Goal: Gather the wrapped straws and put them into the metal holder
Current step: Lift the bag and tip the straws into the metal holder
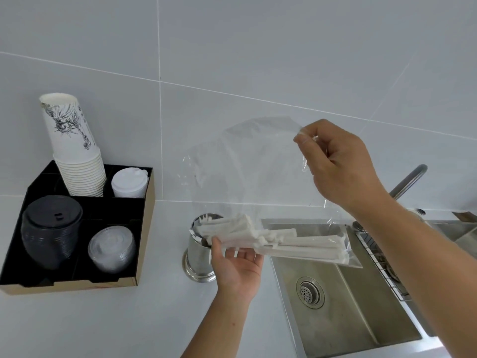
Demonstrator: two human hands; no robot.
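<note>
No legible writing. Left hand [236, 264] palm-up, gripped straws [258, 237] over holder [198, 254]; right hand [338, 164] pinched bag [245, 161] aloft.

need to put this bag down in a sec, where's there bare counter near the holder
Bare counter runs between the black tray and the metal holder, and on toward the near edge. Right of the holder is the sink, then a wire rack. The left hand crowds the holder's front.
</note>
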